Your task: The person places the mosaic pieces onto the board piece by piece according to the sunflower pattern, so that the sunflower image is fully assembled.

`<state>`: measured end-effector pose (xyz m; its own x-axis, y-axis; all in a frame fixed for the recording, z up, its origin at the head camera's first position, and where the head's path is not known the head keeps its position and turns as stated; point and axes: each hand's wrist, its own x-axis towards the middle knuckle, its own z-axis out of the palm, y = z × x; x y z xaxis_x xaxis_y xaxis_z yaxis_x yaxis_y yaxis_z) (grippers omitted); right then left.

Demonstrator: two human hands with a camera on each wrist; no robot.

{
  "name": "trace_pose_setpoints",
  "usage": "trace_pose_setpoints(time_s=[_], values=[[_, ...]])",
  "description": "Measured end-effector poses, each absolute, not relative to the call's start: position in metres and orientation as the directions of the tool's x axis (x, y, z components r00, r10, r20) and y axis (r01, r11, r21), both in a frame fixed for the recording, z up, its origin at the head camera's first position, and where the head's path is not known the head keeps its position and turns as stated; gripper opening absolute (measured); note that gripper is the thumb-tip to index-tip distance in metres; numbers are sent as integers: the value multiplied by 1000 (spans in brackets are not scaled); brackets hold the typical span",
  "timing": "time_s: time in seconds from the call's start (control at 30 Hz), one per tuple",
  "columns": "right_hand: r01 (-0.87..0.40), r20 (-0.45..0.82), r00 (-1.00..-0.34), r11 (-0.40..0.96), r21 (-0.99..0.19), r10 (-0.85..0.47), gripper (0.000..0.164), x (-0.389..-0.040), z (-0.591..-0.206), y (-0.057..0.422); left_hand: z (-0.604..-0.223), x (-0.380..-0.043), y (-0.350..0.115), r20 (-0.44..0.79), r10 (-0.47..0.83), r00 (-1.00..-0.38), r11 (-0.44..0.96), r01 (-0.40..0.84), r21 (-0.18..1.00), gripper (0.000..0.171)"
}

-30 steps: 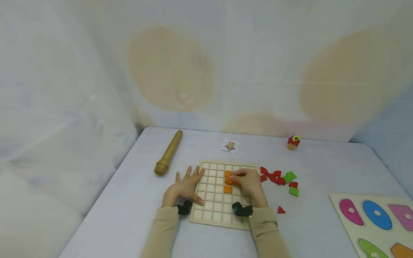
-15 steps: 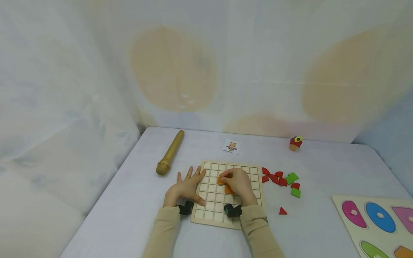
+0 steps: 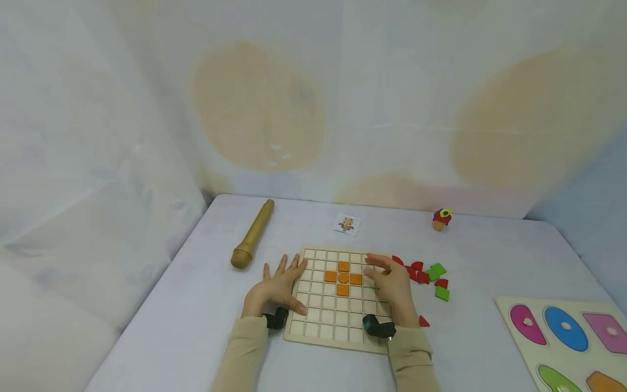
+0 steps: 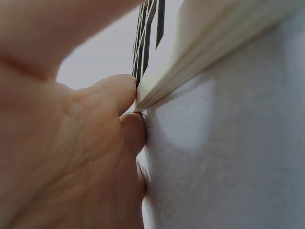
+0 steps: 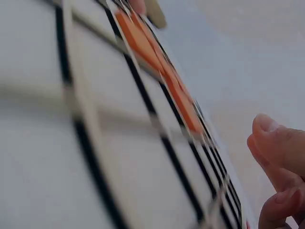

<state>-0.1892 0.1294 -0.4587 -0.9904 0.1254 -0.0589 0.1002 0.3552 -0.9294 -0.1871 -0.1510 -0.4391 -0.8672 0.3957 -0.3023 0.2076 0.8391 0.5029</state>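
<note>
Hovering over gridded bd, R hand, grip parted, nr orange pcs, L hand, grip wide, on bd edge

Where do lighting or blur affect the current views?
Head: fairly even light, grid board distinct; left wrist: dim, left hand filling the left side, a brighter patch on the tabletop; right wrist: grid board blurred nearest the camera, orange tiles somewhat clearer.

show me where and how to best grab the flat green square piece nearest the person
Likely by its left and right edges, pinched from above with the right hand. The flat green square piece lies thin and level on the white table with those edges free, while a red rounded piece sits close by its far edge.
</note>
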Motion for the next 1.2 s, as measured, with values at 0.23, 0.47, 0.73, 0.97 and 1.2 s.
trace_pose_setpoints(time_s=[0.23, 0.47, 0.73, 0.97, 1.2], values=[[153, -67, -965, 338, -929, 252, 42, -179, -461, 180, -438, -186, -150, -301, 389, -871, 836, 196, 512, 124], [209, -14, -888, 377, -902, 459, 40, -173, -464, 222, -439, -185, -149, -297, 391, -871, 834, 200, 514, 124], [298, -32, -883, 507, -809, 468, 58, -176, -470, 249, -439, -187, -153, -292, 405, -867, 825, 209, 525, 125], [302, -15, -919, 678, -670, 394, 48, -182, -468, 249, -439, -189, -152, -292, 407, -865, 832, 220, 509, 126], [291, 8, -900, 614, -734, 436, 34, -178, -470, 244, -440, -189, -152, -292, 400, -869, 833, 212, 511, 126]])
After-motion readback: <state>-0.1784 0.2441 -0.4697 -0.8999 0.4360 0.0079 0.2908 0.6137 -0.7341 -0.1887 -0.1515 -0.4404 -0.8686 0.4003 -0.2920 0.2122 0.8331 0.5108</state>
